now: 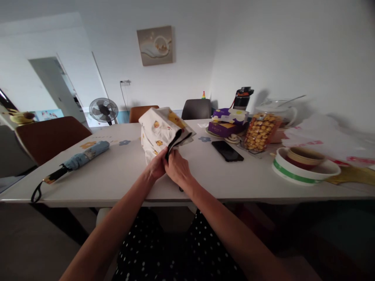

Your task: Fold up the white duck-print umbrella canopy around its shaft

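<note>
A white umbrella (156,134) with small yellow-orange prints and a black inner side is held up over the table, its cloth loosely gathered and fanned out away from me. My left hand (157,166) is closed on the near end of the cloth. Right beside it, touching, my right hand (176,166) grips the same umbrella near its black part. The fingers of both hands are partly hidden. A blue folded umbrella (87,155) with a black handle and wrist loop lies on the table to the left, apart from my hands.
On the white table (125,183), a phone (227,150) lies to the right. Behind it stand tissue packs (230,116), a black bottle (242,98), a snack jar (261,132) and a glass pitcher (275,105). Bowls (304,171) and a plastic bag (328,136) sit far right. Chairs (52,138) surround the table.
</note>
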A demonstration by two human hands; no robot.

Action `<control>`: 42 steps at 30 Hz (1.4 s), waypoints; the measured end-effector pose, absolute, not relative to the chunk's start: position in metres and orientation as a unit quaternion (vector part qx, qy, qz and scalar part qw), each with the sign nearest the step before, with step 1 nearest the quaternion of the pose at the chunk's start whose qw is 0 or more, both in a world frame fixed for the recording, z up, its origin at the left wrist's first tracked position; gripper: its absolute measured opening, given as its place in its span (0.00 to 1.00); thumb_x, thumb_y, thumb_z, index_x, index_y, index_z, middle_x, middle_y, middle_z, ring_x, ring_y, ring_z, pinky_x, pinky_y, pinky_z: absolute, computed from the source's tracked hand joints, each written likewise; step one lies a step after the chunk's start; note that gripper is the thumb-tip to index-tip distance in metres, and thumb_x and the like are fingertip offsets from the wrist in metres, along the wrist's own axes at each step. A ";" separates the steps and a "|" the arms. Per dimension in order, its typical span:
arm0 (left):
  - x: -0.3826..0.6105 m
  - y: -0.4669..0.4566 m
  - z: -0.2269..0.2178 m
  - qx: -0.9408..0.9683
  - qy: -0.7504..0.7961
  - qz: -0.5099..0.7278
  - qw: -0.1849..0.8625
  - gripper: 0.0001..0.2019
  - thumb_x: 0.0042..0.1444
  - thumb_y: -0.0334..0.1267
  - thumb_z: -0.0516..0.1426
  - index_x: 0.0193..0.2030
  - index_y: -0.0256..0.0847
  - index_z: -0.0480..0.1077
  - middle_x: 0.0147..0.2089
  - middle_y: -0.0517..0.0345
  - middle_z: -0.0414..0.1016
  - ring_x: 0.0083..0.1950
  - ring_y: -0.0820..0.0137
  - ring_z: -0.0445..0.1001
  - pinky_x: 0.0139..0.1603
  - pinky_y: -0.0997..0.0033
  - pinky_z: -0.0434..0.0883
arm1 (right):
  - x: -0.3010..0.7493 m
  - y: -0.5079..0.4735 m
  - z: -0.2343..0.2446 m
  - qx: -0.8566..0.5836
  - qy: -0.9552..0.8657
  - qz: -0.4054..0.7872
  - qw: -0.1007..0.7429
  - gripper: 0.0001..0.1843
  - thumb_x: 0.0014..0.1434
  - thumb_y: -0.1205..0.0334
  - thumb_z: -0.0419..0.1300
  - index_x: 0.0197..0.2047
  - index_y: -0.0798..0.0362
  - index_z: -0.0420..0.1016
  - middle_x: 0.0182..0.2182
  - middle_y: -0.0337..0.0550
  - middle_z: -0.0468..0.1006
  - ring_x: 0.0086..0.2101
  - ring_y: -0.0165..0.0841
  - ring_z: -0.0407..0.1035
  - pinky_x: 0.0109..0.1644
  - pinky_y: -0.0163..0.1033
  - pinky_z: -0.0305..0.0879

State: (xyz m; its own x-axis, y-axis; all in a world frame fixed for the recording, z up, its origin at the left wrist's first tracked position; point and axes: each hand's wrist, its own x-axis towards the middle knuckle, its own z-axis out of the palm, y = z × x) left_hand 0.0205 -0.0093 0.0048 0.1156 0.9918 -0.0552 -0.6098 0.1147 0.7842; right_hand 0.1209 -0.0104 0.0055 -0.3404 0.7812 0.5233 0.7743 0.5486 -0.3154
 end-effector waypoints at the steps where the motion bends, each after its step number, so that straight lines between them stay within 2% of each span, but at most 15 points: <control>1: 0.019 -0.009 0.004 0.313 0.309 0.586 0.681 0.13 0.48 0.41 0.59 0.39 0.37 0.72 0.39 0.51 0.75 0.46 0.64 0.72 0.51 0.65 0.65 | 0.120 -0.016 0.006 -0.468 -0.825 -0.008 0.316 0.23 0.64 0.60 0.46 0.59 0.63 0.58 0.46 0.60 0.68 0.46 0.45 0.65 0.43 0.45 0.64; 4: 0.016 -0.008 0.001 0.325 0.288 0.569 0.699 0.12 0.45 0.36 0.59 0.39 0.36 0.72 0.40 0.51 0.76 0.48 0.64 0.71 0.53 0.65 0.64 | 0.118 -0.024 0.006 -0.464 -0.828 -0.040 0.312 0.24 0.63 0.67 0.42 0.62 0.63 0.54 0.46 0.61 0.67 0.47 0.45 0.63 0.45 0.48 0.64; 9: 0.016 -0.010 0.007 0.284 0.297 0.584 0.700 0.10 0.49 0.41 0.57 0.33 0.36 0.72 0.38 0.50 0.76 0.48 0.63 0.72 0.51 0.65 0.67 | 0.117 -0.031 -0.005 -0.423 -0.841 -0.083 0.328 0.27 0.61 0.72 0.42 0.63 0.66 0.51 0.52 0.64 0.64 0.51 0.47 0.60 0.48 0.48 0.62; 12: 0.015 -0.011 0.011 0.249 0.331 0.593 0.691 0.09 0.51 0.41 0.55 0.29 0.37 0.71 0.37 0.49 0.75 0.46 0.63 0.72 0.49 0.64 0.69 | 0.126 -0.046 -0.015 -0.380 -0.856 -0.095 0.337 0.28 0.60 0.73 0.44 0.63 0.66 0.52 0.59 0.64 0.56 0.56 0.48 0.54 0.52 0.50 0.59; 16: 0.010 -0.010 0.011 0.228 0.310 0.632 0.673 0.05 0.49 0.37 0.56 0.28 0.39 0.69 0.36 0.52 0.75 0.45 0.65 0.73 0.48 0.62 0.69 | 0.152 -0.067 -0.015 -0.326 -0.873 -0.068 0.357 0.26 0.59 0.68 0.50 0.61 0.63 0.58 0.59 0.62 0.57 0.58 0.46 0.53 0.57 0.53 0.53; 19: 0.009 -0.009 0.008 0.219 0.276 0.643 0.681 0.02 0.48 0.34 0.56 0.30 0.38 0.69 0.36 0.52 0.75 0.44 0.65 0.73 0.48 0.61 0.69 | 0.169 -0.062 -0.001 -0.321 -0.849 0.017 0.419 0.18 0.60 0.66 0.51 0.52 0.56 0.69 0.53 0.54 0.68 0.52 0.40 0.62 0.56 0.48 0.56; 22: 0.010 -0.011 0.009 0.234 0.258 0.633 0.692 0.04 0.49 0.34 0.55 0.32 0.37 0.69 0.37 0.51 0.75 0.46 0.63 0.73 0.49 0.58 0.68 | 0.176 -0.042 0.017 -0.356 -0.789 0.189 0.464 0.12 0.58 0.65 0.51 0.41 0.53 0.75 0.40 0.47 0.76 0.41 0.36 0.70 0.48 0.42 0.64; 26: 0.012 -0.018 0.013 0.273 0.264 0.593 0.710 0.11 0.49 0.41 0.54 0.34 0.36 0.71 0.37 0.48 0.76 0.47 0.58 0.72 0.49 0.56 0.67 | 0.171 -0.022 0.033 -0.365 -0.686 0.444 0.445 0.08 0.55 0.62 0.56 0.32 0.55 0.76 0.28 0.44 0.77 0.30 0.34 0.71 0.35 0.37 0.68; 28: 0.012 -0.019 0.013 0.301 0.286 0.561 0.716 0.14 0.48 0.44 0.54 0.35 0.35 0.72 0.38 0.46 0.76 0.46 0.57 0.72 0.48 0.57 0.67 | 0.166 -0.021 0.037 -0.347 -0.643 0.540 0.416 0.08 0.53 0.60 0.57 0.30 0.56 0.74 0.26 0.43 0.75 0.28 0.33 0.71 0.30 0.35 0.69; 30: 0.013 -0.018 0.011 0.340 0.305 0.557 0.693 0.15 0.46 0.44 0.56 0.35 0.34 0.73 0.39 0.47 0.76 0.46 0.58 0.72 0.48 0.59 0.67 | 0.162 -0.020 0.040 -0.322 -0.610 0.612 0.387 0.08 0.50 0.60 0.59 0.30 0.57 0.71 0.25 0.41 0.73 0.26 0.31 0.70 0.27 0.35 0.68; 32: 0.016 -0.015 0.006 0.390 0.325 0.581 0.636 0.13 0.44 0.40 0.58 0.36 0.35 0.73 0.39 0.50 0.76 0.46 0.60 0.72 0.50 0.62 0.66 | 0.159 -0.018 0.039 -0.292 -0.605 0.643 0.367 0.09 0.45 0.63 0.62 0.32 0.57 0.71 0.26 0.40 0.73 0.28 0.31 0.69 0.28 0.34 0.68; 34: 0.020 -0.012 0.000 0.437 0.353 0.599 0.571 0.13 0.43 0.37 0.60 0.37 0.35 0.74 0.39 0.52 0.76 0.46 0.62 0.71 0.51 0.65 0.65 | 0.155 -0.013 0.035 -0.267 -0.636 0.624 0.366 0.14 0.40 0.70 0.62 0.34 0.57 0.72 0.27 0.38 0.74 0.31 0.31 0.70 0.32 0.32 0.67; 37: 0.026 -0.009 -0.004 0.475 0.376 0.612 0.508 0.14 0.43 0.37 0.62 0.38 0.36 0.75 0.42 0.52 0.76 0.50 0.62 0.69 0.55 0.65 0.62 | 0.148 -0.004 0.025 -0.258 -0.679 0.569 0.386 0.11 0.37 0.74 0.59 0.29 0.58 0.73 0.24 0.37 0.74 0.31 0.30 0.68 0.33 0.30 0.65; 42: 0.028 -0.010 0.000 0.479 0.413 0.634 0.446 0.19 0.44 0.42 0.63 0.45 0.39 0.73 0.49 0.51 0.74 0.59 0.61 0.64 0.62 0.63 0.56 | 0.128 0.005 0.007 -0.333 -0.642 0.544 0.426 0.02 0.39 0.70 0.56 0.21 0.57 0.68 0.15 0.34 0.66 0.19 0.25 0.60 0.21 0.29 0.56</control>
State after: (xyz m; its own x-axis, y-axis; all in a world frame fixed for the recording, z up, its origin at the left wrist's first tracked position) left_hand 0.0281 -0.0104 -0.0004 -0.1442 0.9602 0.2392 -0.1700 -0.2622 0.9499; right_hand 0.1283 0.0052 0.0069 -0.4153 0.8905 0.1855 -0.0367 0.1874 -0.9816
